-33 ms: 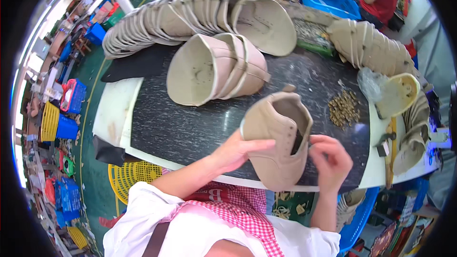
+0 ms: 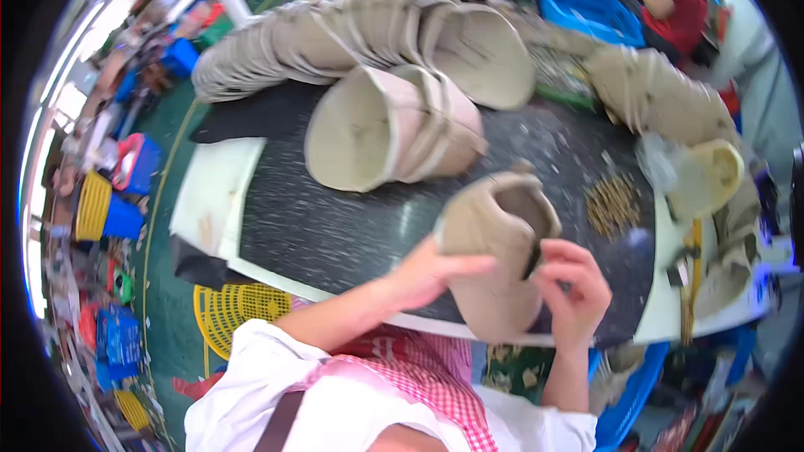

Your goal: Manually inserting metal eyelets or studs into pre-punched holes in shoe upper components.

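Observation:
My left hand grips a beige shoe upper from its left side, with the thumb laid across the front. The upper is tilted over the near part of the dark work mat, its dark opening facing up. At the right edge of that opening, my right hand has thumb and fingers pinched together. Anything between those fingertips is too small and blurred to name. To the right lies a pile of small brass-coloured pieces.
Nested beige uppers lie beyond my hands, and a long row of uppers curves behind them. More uppers stand far right, by a cream container and a hammer. A yellow basket stands below the table edge.
The whole view has shifted slightly, so the scene sits further right and is blurred. Relative to the upper, my right hand has moved left, closer against the opening's edge. My left hand keeps its hold.

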The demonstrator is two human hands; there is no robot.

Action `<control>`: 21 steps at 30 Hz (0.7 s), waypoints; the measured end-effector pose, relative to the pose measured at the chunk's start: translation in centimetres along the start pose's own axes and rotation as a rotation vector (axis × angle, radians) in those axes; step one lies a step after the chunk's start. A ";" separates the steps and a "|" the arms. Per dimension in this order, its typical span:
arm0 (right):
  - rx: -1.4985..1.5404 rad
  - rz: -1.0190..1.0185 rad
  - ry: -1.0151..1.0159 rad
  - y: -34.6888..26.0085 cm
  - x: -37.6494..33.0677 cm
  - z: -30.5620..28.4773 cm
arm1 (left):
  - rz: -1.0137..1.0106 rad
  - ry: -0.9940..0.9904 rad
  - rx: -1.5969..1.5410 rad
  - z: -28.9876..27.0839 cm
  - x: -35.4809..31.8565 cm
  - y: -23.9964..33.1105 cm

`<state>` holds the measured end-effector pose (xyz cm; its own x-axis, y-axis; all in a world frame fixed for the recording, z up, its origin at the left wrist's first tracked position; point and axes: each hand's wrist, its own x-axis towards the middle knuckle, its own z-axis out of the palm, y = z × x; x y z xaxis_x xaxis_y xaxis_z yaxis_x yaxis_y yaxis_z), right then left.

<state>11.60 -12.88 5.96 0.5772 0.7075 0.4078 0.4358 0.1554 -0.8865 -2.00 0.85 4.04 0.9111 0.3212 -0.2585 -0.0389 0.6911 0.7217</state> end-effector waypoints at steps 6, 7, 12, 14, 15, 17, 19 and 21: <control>0.048 0.156 -0.088 1.9 -2.0 -1.1 | 0.053 -0.120 0.006 0.6 0.8 -2.2; 0.118 0.211 -0.160 1.9 -2.2 -1.3 | 0.089 -0.120 0.019 0.2 0.5 -2.6; 0.232 0.186 -0.191 0.9 -2.2 -0.8 | 0.151 -0.160 0.054 -0.1 -0.4 -3.6; 0.156 0.188 -0.193 0.6 -2.3 -1.2 | 0.103 -0.147 -0.010 0.2 -0.6 -3.5; 0.144 0.177 -0.168 0.8 -2.3 -1.4 | 0.080 -0.170 -0.017 0.4 -0.3 -3.4; 0.219 0.184 -0.031 1.1 -2.6 -1.0 | 0.109 -0.183 0.026 0.8 0.4 -3.5; 0.190 0.110 0.062 1.5 -2.2 -0.1 | 0.123 -0.089 0.144 0.7 0.0 -2.8; 0.219 0.170 0.093 1.1 -1.4 1.0 | 0.217 -0.043 0.400 0.1 -0.4 -2.0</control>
<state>10.55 -13.04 4.20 0.6948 0.6713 0.2582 0.1734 0.1921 -0.9659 -2.25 -0.69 2.74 0.9159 0.3978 -0.0533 -0.0767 0.3038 0.9496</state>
